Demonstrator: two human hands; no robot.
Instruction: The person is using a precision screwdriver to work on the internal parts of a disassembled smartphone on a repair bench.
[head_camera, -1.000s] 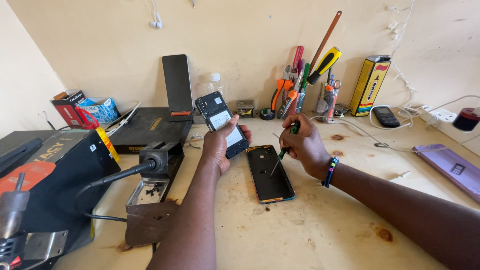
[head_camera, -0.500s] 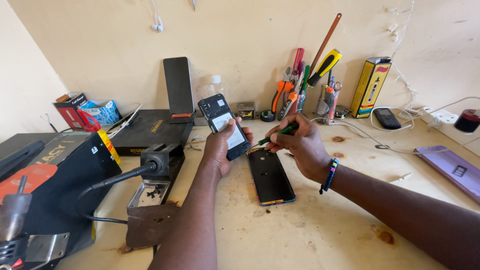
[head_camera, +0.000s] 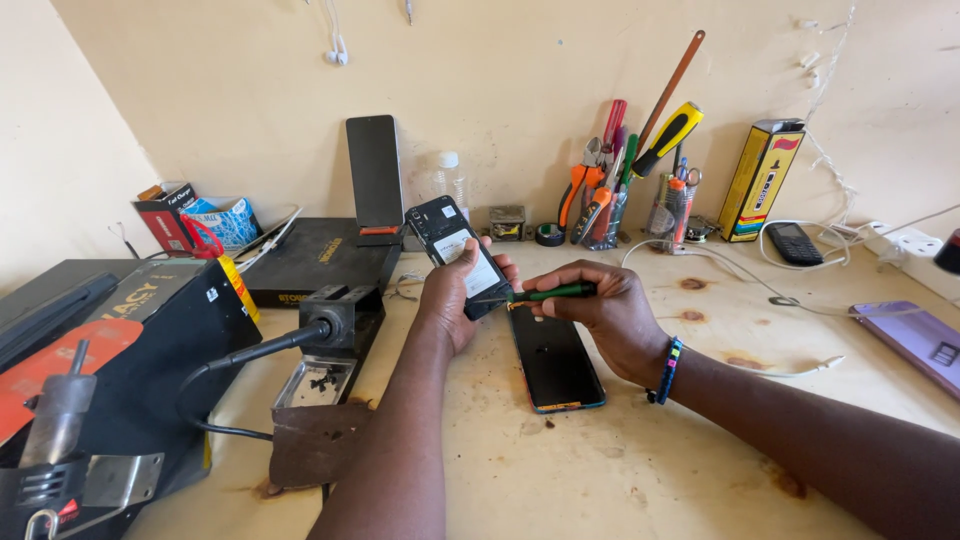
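Two hands are seen over a stained bench. An opened phone (head_camera: 457, 255) is gripped by the left hand (head_camera: 450, 305), tilted up with its bare insides facing the camera; the lower edge is covered by the fingers, so what's down there can't be made out. A green screwdriver (head_camera: 548, 293) is pinched in the right hand (head_camera: 610, 315), laid nearly flat, tip brought right to the phone's lower corner. Whether the tip is actually seated in a screw can't be told, too small.

Just below both hands a black back cover (head_camera: 555, 360) is laid flat on the bench, its upper end partly hidden by the right hand. A beaded bracelet (head_camera: 668, 370) is worn on the right wrist.

Left of the left hand, a black clamp (head_camera: 345, 315) with a hose is seen, and further left a big black case (head_camera: 150, 330), cut off by the frame edge. Beyond the hands, a cup of tools (head_camera: 610, 205) is stood against the wall, pliers and screwdrivers all jumbled and hard to separate. Far right of the right hand, a purple phone (head_camera: 915, 340) is cut off at the edge.
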